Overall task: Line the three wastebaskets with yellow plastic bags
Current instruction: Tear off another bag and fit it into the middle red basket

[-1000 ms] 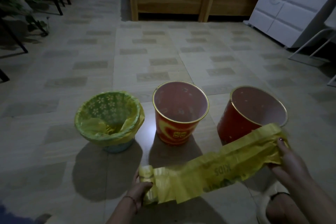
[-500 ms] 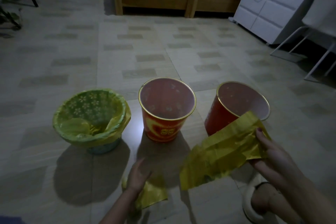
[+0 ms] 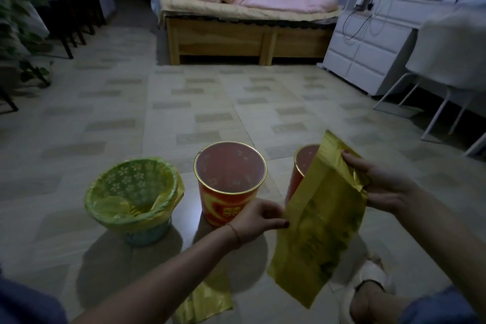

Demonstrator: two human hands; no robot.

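A: Which step?
B: Opening a flat yellow bag (image 3: 319,221): left hand (image 3: 256,221) pinches its nine-o'clock edge, right hand (image 3: 381,187) grips its top. Next, part its mouth.
A: Then?
B: Middle red basket (image 3: 230,208), twelve o'clock, unlined.

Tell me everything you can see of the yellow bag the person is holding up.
The yellow plastic bag is thin, crinkly and glossy, with faint darker print. It is still flat and unopened, hanging tilted above the floor and partly hiding the right red wastebasket. The right hand pinches its top edge, where the film bunches; the left hand grips its left edge. Its lower corner dangles free.
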